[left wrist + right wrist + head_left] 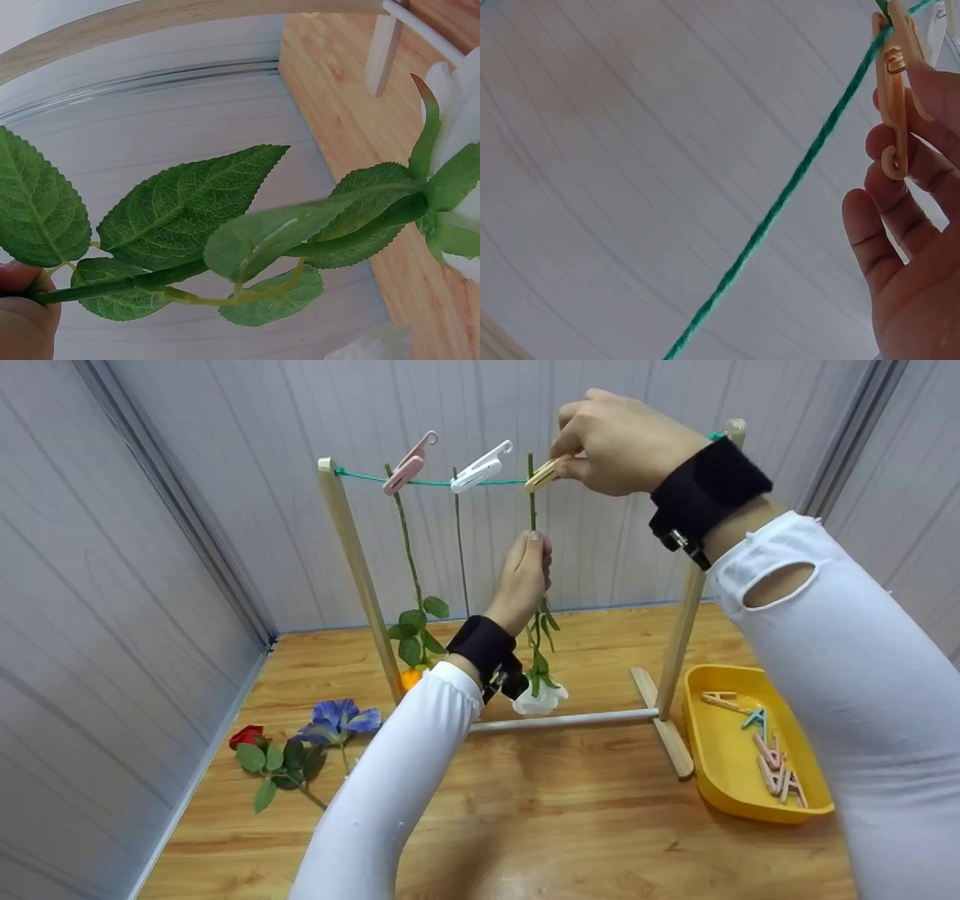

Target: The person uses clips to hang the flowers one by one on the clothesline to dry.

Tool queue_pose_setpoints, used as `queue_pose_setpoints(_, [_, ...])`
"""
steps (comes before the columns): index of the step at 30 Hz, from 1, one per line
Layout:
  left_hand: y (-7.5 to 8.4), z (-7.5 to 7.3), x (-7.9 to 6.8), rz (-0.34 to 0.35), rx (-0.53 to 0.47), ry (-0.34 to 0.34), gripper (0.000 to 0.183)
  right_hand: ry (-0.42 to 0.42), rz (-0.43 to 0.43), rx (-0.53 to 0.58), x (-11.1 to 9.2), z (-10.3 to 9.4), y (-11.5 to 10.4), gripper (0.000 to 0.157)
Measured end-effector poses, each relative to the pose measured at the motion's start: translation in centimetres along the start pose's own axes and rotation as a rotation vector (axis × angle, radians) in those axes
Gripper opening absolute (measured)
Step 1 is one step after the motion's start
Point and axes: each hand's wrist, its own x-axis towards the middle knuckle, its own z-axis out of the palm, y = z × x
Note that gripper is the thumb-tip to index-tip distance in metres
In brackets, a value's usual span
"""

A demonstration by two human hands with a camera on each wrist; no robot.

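My left hand (523,577) grips the green stem (112,286) of a white artificial flower (540,699), which hangs head down below the line. Above it, my right hand (619,442) pinches a yellow clothespin (545,474) between thumb and fingers. In the right wrist view the tip of that clothespin (892,97) sits over the green cord (787,187) and the stem's end. To the left on the same cord, a pink clothespin (406,472) holds an orange flower (411,678) upside down, and a white clothespin (478,471) holds another stem (460,544) whose bloom is hidden behind my left arm.
The cord runs between two wooden posts (352,562) joined low by a white bar (570,721). A yellow tray (705,780) with several clothespins stands at the right. A red flower (246,736) and a blue-purple flower (337,720) lie on the wooden table at the left.
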Motion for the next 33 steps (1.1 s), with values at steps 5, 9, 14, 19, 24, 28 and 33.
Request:
queue_pose_setpoints(5, [0.0, 0.0, 0.0, 0.006, -0.002, 0.001, 0.035, 0.026, 0.005, -0.006, -0.2, 0.3, 0.2, 0.032])
queue_pose_setpoints(9, [0.0, 0.0, 0.0, 0.009, -0.014, -0.002, 0.035, 0.052, 0.013, -0.001, -0.4, 0.5, 0.3, 0.033])
queue_pose_setpoints(14, [0.1, -0.1, 0.0, 0.015, -0.004, 0.003, 0.035, 0.118, 0.031, 0.04, -0.7, 0.3, 0.4, 0.034])
queue_pose_setpoints(19, [0.4, -0.2, 0.0, 0.054, 0.01, 0.003, 0.037, 0.233, 0.035, 0.073, -1.4, 0.0, 0.5, 0.034])
queue_pose_setpoints(24, [0.6, -0.2, 0.0, 0.071, 0.023, -0.006, 0.041, 0.354, -0.008, 0.073, -2.3, -0.1, 0.9, 0.029])
queue_pose_setpoints(28, [0.9, -0.4, -0.1, 0.047, 0.064, -0.001, 0.041, 0.404, -0.029, 0.063, -2.8, 0.3, 1.0, 0.025])
queue_pose_setpoints(33, [1.0, -1.2, -0.7, 0.018, 0.164, 0.006, 0.04, 0.417, -0.055, 0.07, -3.7, 1.2, 1.0, 0.021])
